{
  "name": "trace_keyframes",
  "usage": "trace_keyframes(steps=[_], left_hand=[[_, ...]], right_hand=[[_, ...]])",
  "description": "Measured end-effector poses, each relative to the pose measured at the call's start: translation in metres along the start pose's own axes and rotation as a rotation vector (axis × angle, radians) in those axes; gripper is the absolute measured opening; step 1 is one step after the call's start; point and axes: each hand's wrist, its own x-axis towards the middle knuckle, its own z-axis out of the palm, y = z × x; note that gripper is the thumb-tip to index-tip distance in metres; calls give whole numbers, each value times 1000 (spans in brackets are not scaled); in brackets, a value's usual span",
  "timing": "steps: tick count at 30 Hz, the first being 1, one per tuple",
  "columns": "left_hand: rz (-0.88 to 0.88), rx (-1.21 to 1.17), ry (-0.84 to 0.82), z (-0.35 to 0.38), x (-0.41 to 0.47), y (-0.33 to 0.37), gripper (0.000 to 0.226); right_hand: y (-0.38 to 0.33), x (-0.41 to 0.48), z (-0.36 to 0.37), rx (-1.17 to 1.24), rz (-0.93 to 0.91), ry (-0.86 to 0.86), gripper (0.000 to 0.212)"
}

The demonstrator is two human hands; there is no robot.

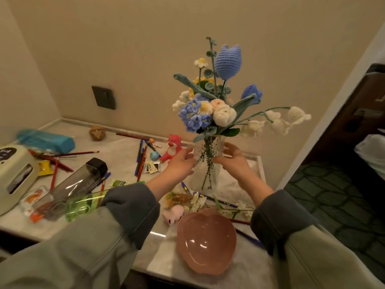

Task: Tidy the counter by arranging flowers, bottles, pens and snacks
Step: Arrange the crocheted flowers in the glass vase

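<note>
Pink bowl (pixel 206 243) sits nearest on tabletop (pixel 125 155), front edge. I've got both hands on glass vase (pixel 208 163): left hand (pixel 180 163) and right hand (pixel 234 159), fingers wrapped around its neck from opp sides. Crochet flowers (pixel 210 109) upright in vase, right-rear of tabletop. Pens (pixel 140 159) and bottle (pixel 77 184) lie scattered to the left.

Beige walls (pixel 125 49) meet in a corner, a dark switch plate (pixel 103 97) on one.

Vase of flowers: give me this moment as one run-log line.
left hand: on vase | right hand: on vase | flowers: upright in vase | pens, bottle: scattered on counter
</note>
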Motion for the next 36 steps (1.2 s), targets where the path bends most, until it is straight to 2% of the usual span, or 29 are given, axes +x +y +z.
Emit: trace_keyframes(steps=[3, 6, 9, 13, 18, 24, 27, 32, 36], left_hand=[[-39, 11, 0, -1, 14, 2, 58], [-131, -64, -13, -9, 32, 5, 60], [-185, -17, -95, -16, 46, 0, 55], [-296, -6, -231, -17, 71, 1, 56], [-314, -54, -382, -3, 105, 13, 60], [-324, -73, -469, 42, 130, 31, 58], [-310, -85, -496, 61, 138, 36, 58], [-310, -116, -525, 89, 149, 40, 64], [-300, -131, -538, 104, 159, 39, 65]], right_hand=[[1, 8, 0, -42, -7, -9, 80], [3, 16, 6, -25, -46, 28, 78], [6, 21, 24, -22, -93, 108, 73], [9, 35, 32, -44, -143, 213, 90], [8, 56, 5, -113, -54, 272, 95], [13, 74, -40, -146, -87, 340, 96], [18, 82, -64, -191, -78, 301, 88], [31, 96, -86, -203, -74, 387, 50], [35, 105, -94, -228, -66, 406, 47]])
